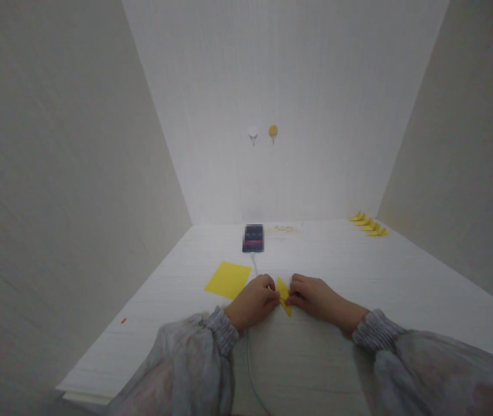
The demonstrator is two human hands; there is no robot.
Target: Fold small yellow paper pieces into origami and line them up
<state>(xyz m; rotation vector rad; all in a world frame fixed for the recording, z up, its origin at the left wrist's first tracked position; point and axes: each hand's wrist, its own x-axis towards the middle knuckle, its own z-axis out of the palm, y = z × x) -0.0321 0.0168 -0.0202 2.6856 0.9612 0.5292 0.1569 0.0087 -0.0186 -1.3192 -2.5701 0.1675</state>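
Note:
A small piece of folded yellow origami paper (283, 289) is held between my two hands above the white table. My left hand (258, 297) pinches its left side with thumb and fingers. On the opposite side, my right hand (311, 294) grips the paper's right edge, fingers curled. The piece has pointed ends at top and bottom; its exact fold is partly hidden by my fingertips. Just left of my left hand lies a flat yellow paper sheet (228, 279).
A phone (253, 238) lies near the back wall, its white cable (250, 364) running toward me under my left hand. Several folded yellow paper figures (370, 225) line the back right corner. Two hooks, white (253, 133) and tan (273, 131), hang on the wall. A red scrap (123, 320) lies left.

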